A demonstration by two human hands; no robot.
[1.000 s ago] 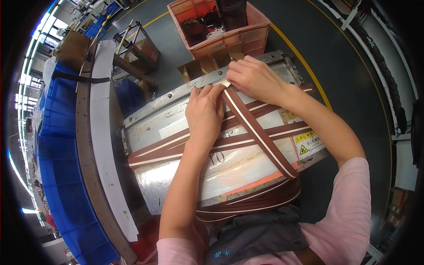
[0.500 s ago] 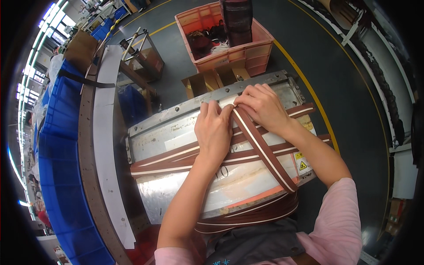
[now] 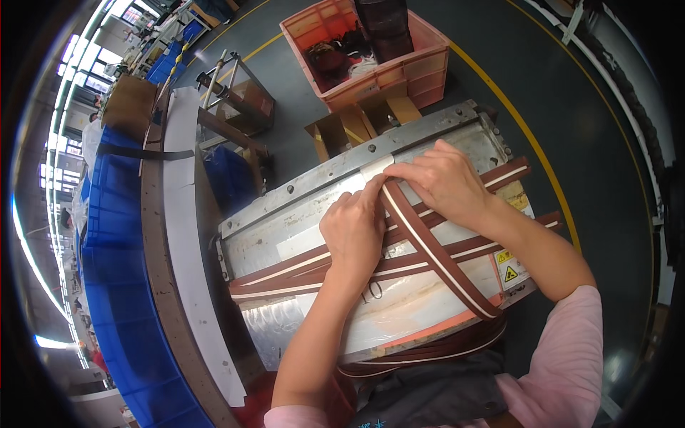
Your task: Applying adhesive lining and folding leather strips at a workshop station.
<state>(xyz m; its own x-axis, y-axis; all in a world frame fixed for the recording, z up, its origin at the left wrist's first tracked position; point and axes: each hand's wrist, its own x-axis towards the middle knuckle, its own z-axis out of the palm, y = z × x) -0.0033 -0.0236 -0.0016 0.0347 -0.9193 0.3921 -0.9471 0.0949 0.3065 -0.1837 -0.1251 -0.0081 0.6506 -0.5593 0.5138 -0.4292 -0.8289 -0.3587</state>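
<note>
Evidently a two-handed job at one end of a strip, in the head view, the only view. The brown strip (image 3: 432, 250), with a white line along it, runs over the metal worktop (image 3: 260, 324) from the near right edge to the far middle, where its end lies between the hands. Left hand (image 3: 354, 232): fingers bent and drawn together, apparently pinching the end from the left. Right hand (image 3: 446, 182): fingers curled, thumb and forefinger closed at the same end from the right. The tips meet there, so the share of grip in each cannot be told.

Two more lengths (image 3: 399, 265) cross left to right beneath the strip. A brown bundle (image 3: 442, 347) hangs at the near edge. A pale patch (image 3: 377, 168) lies just beyond the fingertips.

Step in hand, by judgement: close finger work on the strip's end. The next move seems to call for a steady pinch, tips close together, the strip flat and untwisted.
</note>
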